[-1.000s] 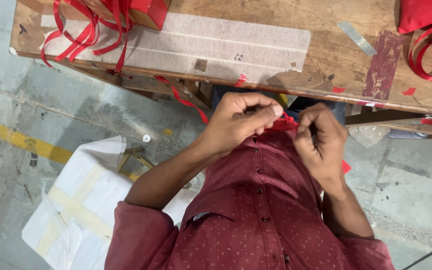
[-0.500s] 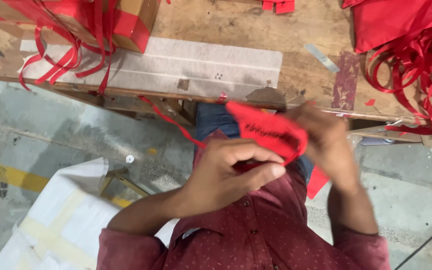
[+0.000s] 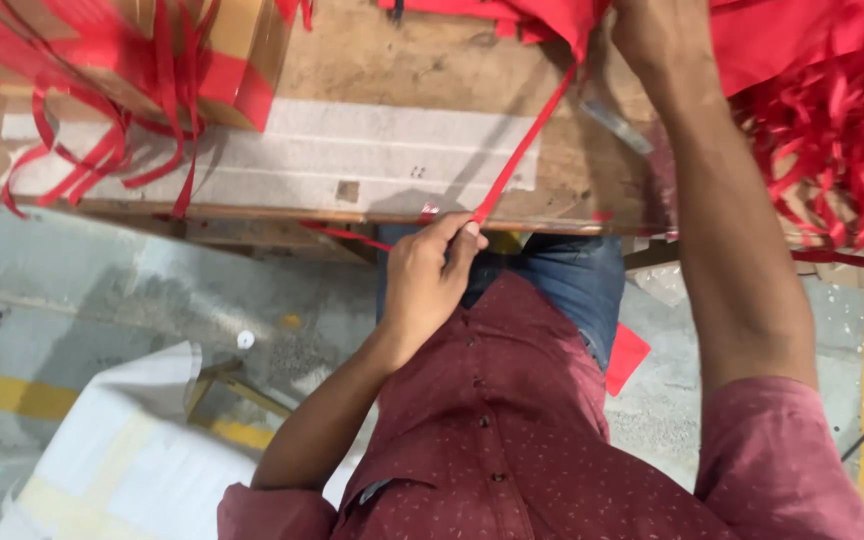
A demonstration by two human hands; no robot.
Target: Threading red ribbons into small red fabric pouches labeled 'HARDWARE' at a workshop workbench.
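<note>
My left hand [image 3: 430, 272] pinches the lower end of a red ribbon [image 3: 524, 148] at the front edge of the wooden table [image 3: 382, 60]. The ribbon runs taut, up and to the right, to a red fabric piece [image 3: 512, 15] at the top of the view. My right hand [image 3: 657, 30] reaches far over the table and grips that red fabric; its fingers are partly cut off by the frame. I wear a maroon dotted shirt and blue jeans.
A cardboard box [image 3: 222, 50] draped with red ribbons sits at the table's left. A heap of red ribbon strips [image 3: 832, 130] lies at the right. White tape [image 3: 282, 160] is stuck on the tabletop. A white sack [image 3: 122, 460] and a red scrap [image 3: 627, 358] lie on the concrete floor.
My hands, close together at my chest before, have parted. My right hand carried the red fabric up over the table; my left stayed low, and the ribbon is now stretched between them.
</note>
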